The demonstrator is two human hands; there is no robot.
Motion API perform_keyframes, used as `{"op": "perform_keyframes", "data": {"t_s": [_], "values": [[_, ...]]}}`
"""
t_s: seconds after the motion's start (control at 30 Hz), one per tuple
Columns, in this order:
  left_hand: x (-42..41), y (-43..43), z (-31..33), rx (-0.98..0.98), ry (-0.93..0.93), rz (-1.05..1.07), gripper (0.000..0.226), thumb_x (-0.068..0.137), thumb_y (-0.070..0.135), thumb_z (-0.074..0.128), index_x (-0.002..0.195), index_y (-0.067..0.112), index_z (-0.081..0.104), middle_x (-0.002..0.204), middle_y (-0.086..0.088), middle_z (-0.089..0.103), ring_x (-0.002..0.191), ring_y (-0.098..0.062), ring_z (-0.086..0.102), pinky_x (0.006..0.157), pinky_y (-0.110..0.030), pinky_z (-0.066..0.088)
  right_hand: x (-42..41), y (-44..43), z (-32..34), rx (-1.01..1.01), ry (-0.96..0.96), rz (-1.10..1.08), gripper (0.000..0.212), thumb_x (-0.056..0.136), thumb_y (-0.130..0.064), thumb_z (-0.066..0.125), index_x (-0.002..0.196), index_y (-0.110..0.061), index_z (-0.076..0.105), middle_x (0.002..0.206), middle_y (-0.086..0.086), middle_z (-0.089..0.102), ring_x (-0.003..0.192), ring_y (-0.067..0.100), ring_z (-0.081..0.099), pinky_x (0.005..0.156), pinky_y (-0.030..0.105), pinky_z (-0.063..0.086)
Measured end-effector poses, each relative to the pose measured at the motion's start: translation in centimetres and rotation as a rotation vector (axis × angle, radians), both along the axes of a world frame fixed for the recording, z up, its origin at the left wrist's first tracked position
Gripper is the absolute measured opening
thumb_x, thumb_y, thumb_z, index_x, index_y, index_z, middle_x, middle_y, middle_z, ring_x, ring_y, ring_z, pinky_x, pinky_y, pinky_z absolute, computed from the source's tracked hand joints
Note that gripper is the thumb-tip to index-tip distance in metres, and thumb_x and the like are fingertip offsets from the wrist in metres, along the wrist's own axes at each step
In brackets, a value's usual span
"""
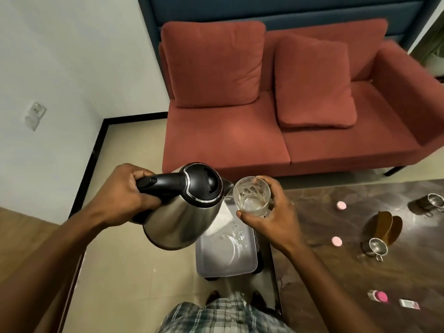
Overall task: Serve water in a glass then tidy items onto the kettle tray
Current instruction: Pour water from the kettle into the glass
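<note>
My left hand [122, 193] grips the black handle of a steel kettle [182, 219], which is tilted with its spout toward a clear glass [251, 196]. My right hand [271, 212] holds that glass upright just beyond the spout, above the grey kettle tray [225, 263]. A little water shows at the bottom of the glass. The tray sits at the left end of a dark marble table [336, 272], partly hidden by the kettle.
On the table lie two steel cups [374, 247] [433, 203], a brown holder [388, 225], two pink round lids [336, 241] [340, 205], a pink-capped bottle [378, 296] and a small packet [409, 304]. A red sofa [276, 111] stands behind.
</note>
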State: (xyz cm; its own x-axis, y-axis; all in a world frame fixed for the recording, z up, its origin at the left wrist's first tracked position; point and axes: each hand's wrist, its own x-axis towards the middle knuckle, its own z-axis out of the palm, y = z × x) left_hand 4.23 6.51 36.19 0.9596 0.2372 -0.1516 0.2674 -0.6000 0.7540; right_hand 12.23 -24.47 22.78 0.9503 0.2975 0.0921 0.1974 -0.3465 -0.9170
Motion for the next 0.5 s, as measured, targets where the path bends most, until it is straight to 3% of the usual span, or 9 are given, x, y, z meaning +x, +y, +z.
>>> {"op": "perform_keyframes", "data": {"t_s": [0.07,0.2,0.5], "values": [[0.4,0.3,1.3,0.028,-0.002,-0.009,0.017,0.052,0.008,0.073,0.067,0.0,0.068,0.062,-0.029,0.057,0.05,-0.033,0.057,0.045,-0.062,0.052,0.2,0.4,0.5,-0.001,0.002,0.009,0.085,0.065,-0.043,0.096,0.136,-0.048,0.051,0.125,-0.028,0.065,0.116,-0.003,0.065,0.097,0.032,0.06],[1.2,0.9,3.7,0.113,-0.007,-0.044,0.009,0.05,0.014,0.071,0.058,0.012,0.066,0.049,-0.008,0.054,0.044,-0.022,0.054,0.046,-0.038,0.047,0.5,1.2,1.3,-0.007,-0.03,0.033,0.086,0.066,-0.042,0.097,0.139,-0.045,0.051,0.127,-0.024,0.066,0.119,0.0,0.064,0.1,0.032,0.058],[2.8,0.7,6.8,0.191,0.053,-0.116,0.012,0.051,0.015,0.073,0.06,0.01,0.066,0.045,0.0,0.051,0.037,-0.016,0.048,0.04,-0.029,0.041,0.4,2.5,2.0,0.003,-0.053,0.057,0.086,0.065,-0.043,0.097,0.139,-0.043,0.053,0.129,-0.022,0.067,0.119,0.003,0.066,0.098,0.036,0.059]]}}
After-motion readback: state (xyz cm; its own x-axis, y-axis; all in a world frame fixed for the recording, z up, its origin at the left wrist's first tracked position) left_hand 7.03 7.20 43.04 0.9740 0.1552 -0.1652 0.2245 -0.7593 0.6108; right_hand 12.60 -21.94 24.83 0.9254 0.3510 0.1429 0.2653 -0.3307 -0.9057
